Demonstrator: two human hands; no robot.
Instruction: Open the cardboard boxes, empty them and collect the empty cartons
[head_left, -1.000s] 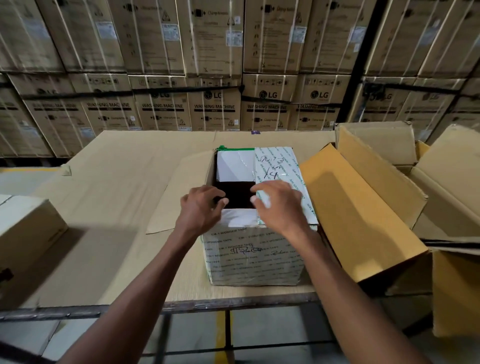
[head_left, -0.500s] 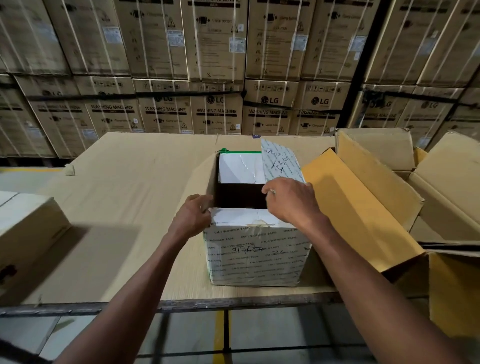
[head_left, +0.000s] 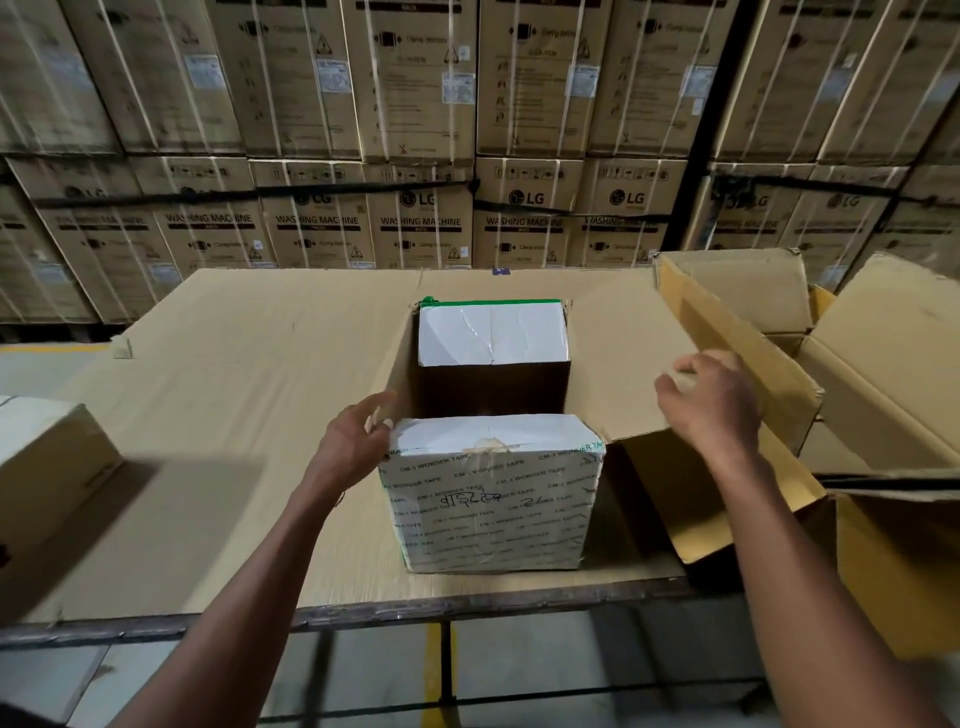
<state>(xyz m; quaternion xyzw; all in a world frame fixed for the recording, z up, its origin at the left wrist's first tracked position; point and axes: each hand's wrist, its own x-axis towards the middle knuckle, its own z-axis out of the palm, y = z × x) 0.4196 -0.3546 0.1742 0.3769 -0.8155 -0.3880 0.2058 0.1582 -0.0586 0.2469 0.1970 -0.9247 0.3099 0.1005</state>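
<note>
A taped cardboard box (head_left: 493, 493) stands at the near edge of the table (head_left: 249, 374), all four top flaps folded out, its inside dark. Its near face reads "CM-1 WONDER TAPE" repeated, with handwriting I cannot read. The left hand (head_left: 358, 441) touches the near-left corner, fingers loosely spread; the right hand (head_left: 711, 405) hovers over the right flap, loosely curled, holding nothing. An empty carton (head_left: 779, 332) lies open at right. Stacked boxes (head_left: 421, 223) behind read "LG WASHING MACHINE".

right flap (head_left: 618, 364): now folded flat open | right hand (head_left: 711, 400): released, moved right
</note>
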